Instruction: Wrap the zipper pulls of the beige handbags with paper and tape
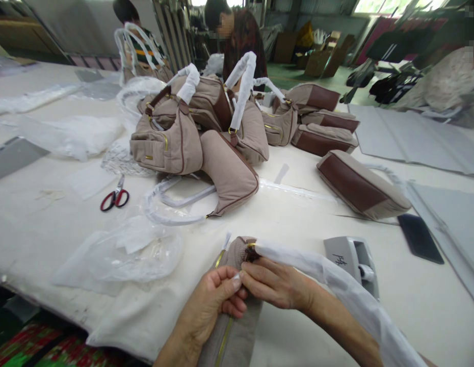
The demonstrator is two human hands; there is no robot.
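A beige handbag [229,336] with a gold zipper lies at the near table edge, under both my hands. My left hand [212,303] is closed in a pinch at the bag's top end, next to a small white bit. My right hand [277,283] is closed too, fingertips meeting the left ones at the bag's handle ring. The bag's handle [336,285], wrapped in white tissue, runs right over my right forearm.
A pile of beige and brown handbags [206,127] with wrapped handles fills the table's middle. Red scissors [114,198] lie left, clear plastic bags [122,255] near them. A grey tape dispenser [351,257] and black phone [419,237] sit right. Other people work beyond the far side.
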